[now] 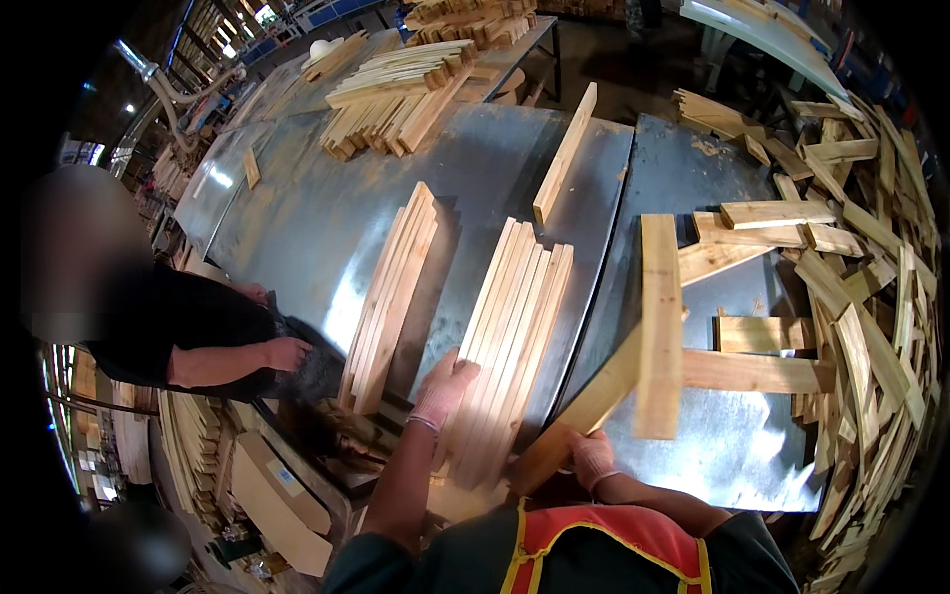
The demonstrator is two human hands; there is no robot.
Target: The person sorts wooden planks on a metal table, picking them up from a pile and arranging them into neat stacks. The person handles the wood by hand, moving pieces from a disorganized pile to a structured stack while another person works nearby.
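My left hand [445,386], in a pale glove, is closed against the left side of a row of narrow wooden boards [520,317] packed side by side on the metal table. My right hand [592,455], also gloved, grips the near end of a longer wooden board [584,416] that slants away to the right. Across that board's far part lies another wooden board [658,327]. To the left of my left hand stands a smaller bundle of boards [394,297]. A single board [566,153] rests on its edge beyond the row.
A large heap of loose boards [861,297] fills the right side. Stacked boards [396,99] lie at the table's far end. At the left, a person in dark clothes [188,327] stands beside the metal table [287,218]. A seam divides the tabletop.
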